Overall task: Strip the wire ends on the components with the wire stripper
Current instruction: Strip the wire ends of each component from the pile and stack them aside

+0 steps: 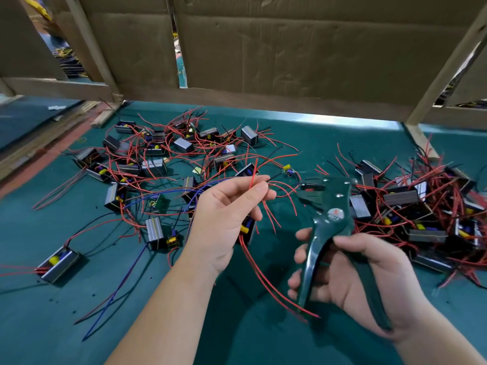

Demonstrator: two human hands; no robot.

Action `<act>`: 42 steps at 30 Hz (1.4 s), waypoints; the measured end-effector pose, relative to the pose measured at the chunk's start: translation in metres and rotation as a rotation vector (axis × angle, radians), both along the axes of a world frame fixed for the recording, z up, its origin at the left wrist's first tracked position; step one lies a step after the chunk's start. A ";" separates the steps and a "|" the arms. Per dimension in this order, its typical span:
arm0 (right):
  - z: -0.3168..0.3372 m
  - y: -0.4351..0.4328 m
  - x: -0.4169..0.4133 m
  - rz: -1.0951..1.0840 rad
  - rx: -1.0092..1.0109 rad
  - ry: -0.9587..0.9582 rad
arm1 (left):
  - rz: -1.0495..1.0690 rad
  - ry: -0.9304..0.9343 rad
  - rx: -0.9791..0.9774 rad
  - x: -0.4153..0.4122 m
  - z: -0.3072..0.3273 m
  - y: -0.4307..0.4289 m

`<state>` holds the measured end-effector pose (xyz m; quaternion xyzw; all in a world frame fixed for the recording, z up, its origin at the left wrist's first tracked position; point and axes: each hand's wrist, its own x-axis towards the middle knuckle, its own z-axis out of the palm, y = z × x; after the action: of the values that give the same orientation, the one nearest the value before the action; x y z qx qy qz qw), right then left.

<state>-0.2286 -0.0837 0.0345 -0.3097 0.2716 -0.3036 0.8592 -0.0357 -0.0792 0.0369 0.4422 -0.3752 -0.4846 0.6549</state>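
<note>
Green mat, cardboard wall; left fingers pinch red wire, right fingers grip stripper.

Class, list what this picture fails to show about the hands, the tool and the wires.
Head view, all:
- Component under the left hand: mostly hidden by palm and fingers.
- Pinched red wire: tip too small to tell whether stripped.
- Wire stripper: mouth dark and blurred.
- Right pile of components: cut off by the right edge.

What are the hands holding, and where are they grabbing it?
The left hand pinches a red wire near its free end, between thumb and fingertips. The right hand grips the green wire stripper by its two handles.
</note>
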 end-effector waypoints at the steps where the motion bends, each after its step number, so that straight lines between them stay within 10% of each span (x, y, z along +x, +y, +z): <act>1: 0.000 0.003 0.002 0.049 -0.028 -0.009 | -0.001 -0.016 0.002 -0.001 0.001 0.000; 20: -0.002 0.007 0.005 0.228 -0.201 -0.008 | 0.037 -0.151 -0.046 -0.002 0.008 0.004; 37: -0.004 0.013 0.019 -0.149 -0.129 0.290 | 0.014 -0.378 0.019 0.006 -0.003 -0.002; 42: 0.003 0.003 0.010 -0.139 -0.097 0.088 | 0.044 -0.472 0.010 0.008 -0.007 -0.002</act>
<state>-0.2181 -0.0805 0.0375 -0.3442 0.3150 -0.3615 0.8072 -0.0281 -0.0813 0.0299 0.5547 -0.5058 -0.3551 0.5571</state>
